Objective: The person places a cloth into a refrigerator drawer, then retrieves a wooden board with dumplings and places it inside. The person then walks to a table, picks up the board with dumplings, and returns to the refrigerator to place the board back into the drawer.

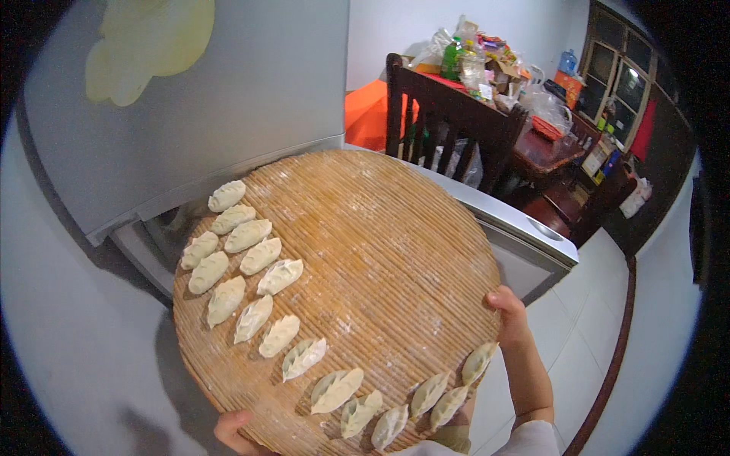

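Note:
A large round tray [388, 251] of ridged, woven-looking slats, dusted with white flour, fills the middle of the head view. Several pleated raw dumplings [280, 277] lie on it, along its left side and near edge; the far and right parts of its surface are bare. My left hand [234, 433] grips the near left rim, with only its thumb side showing. At the right rim is my right hand [509, 313], thumb on top and the other fingers hidden beneath. Both hands are closed on the tray, holding it up in front of an open refrigerator.
The refrigerator's grey upper door [251, 83] rises behind the tray at the left. Its open lower door [525, 228] sticks out under the tray's far right side. Beyond stand a dark wooden chair [449, 114] and a table heaped with bottles [452, 59] and plastic bags [549, 106].

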{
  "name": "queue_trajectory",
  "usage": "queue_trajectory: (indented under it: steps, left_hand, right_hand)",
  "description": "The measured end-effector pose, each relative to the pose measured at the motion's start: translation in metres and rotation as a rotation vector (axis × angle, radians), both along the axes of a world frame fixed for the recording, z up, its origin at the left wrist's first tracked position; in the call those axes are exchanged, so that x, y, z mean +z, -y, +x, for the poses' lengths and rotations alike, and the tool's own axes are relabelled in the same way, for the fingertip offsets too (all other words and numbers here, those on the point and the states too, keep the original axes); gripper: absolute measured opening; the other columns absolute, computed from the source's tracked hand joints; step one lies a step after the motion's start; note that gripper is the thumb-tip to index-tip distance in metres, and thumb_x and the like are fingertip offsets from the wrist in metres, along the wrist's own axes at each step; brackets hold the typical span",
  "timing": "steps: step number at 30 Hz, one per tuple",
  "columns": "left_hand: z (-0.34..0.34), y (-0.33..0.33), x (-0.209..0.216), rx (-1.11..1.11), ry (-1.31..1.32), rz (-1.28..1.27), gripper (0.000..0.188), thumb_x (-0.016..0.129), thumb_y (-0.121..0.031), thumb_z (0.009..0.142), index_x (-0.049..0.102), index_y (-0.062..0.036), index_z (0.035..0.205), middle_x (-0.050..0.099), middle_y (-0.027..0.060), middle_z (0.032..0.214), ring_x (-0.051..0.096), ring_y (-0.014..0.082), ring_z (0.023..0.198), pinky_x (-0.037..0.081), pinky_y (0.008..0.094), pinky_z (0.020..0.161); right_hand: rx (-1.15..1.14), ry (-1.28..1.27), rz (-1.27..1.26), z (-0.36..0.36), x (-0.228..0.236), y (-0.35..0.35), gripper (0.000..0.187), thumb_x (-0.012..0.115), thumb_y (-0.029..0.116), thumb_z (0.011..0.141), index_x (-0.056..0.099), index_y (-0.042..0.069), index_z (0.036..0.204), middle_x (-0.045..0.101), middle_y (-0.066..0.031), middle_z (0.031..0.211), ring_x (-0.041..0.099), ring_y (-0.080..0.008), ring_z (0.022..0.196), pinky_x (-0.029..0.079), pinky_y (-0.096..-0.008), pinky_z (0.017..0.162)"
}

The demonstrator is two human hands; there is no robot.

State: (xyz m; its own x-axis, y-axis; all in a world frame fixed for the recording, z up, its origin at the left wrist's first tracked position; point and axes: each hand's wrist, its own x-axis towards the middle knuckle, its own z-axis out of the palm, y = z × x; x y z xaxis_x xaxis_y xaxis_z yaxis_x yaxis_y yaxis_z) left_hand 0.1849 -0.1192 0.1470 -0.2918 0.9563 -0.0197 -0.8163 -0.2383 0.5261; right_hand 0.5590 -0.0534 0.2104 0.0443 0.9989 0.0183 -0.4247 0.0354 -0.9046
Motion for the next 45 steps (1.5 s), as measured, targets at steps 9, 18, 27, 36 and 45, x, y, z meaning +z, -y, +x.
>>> queue_trajectory:
  steps: [9,18,27,36,45]
  left_hand:
    - [0.018,0.041,-0.013,0.358,-0.105,-0.165,0.066,0.051,-0.032,0.076,0.034,0.0018,0.130,0.044,0.0199,0.125,0.045,0.0352,0.112,0.037,0.0470,0.096]
    - [0.047,0.086,-0.002,0.684,-0.136,-0.293,0.067,0.049,-0.031,0.074,0.034,0.0020,0.130,0.044,0.0194,0.126,0.044,0.0344,0.113,0.036,0.0450,0.097]
    - [0.105,0.137,0.007,0.832,-0.116,-0.313,0.067,0.048,-0.030,0.073,0.034,0.0022,0.130,0.043,0.0190,0.127,0.043,0.0337,0.114,0.035,0.0430,0.098]
    - [0.134,0.094,0.059,0.559,0.102,-0.171,0.073,0.048,-0.018,0.057,0.036,0.0052,0.125,0.048,0.0201,0.121,0.047,0.0364,0.110,0.038,0.0437,0.097]
    - [0.124,0.079,0.087,0.494,0.007,-0.196,0.064,0.046,-0.015,0.055,0.044,0.0080,0.115,0.055,0.0205,0.110,0.056,0.0348,0.097,0.048,0.0427,0.087]
  right_hand:
    - [0.228,-0.043,-0.096,0.026,-0.015,-0.039,0.034,0.064,0.011,0.072,0.060,-0.004,0.101,0.064,-0.0151,0.097,0.063,-0.0204,0.087,0.051,-0.0328,0.075]
    - [0.471,0.038,-0.358,0.041,-0.001,-0.072,0.033,0.067,0.011,0.072,0.061,-0.003,0.102,0.064,-0.0108,0.099,0.061,-0.0205,0.090,0.047,-0.0315,0.077]
    - [0.718,0.382,-0.170,0.059,0.020,-0.095,0.040,0.067,0.025,0.080,0.059,-0.005,0.106,0.063,-0.0059,0.096,0.056,-0.0118,0.085,0.045,-0.0268,0.075]
    - [0.216,0.869,0.371,0.007,0.120,-0.083,0.022,0.064,0.021,0.082,0.062,0.000,0.088,0.061,-0.0047,0.072,0.056,-0.0088,0.068,0.045,-0.0231,0.063]
    - [0.829,0.887,1.246,-0.161,0.171,-0.155,0.048,0.064,0.022,0.077,0.050,0.009,0.121,0.051,-0.0139,0.118,0.051,-0.0253,0.108,0.042,-0.0356,0.089]
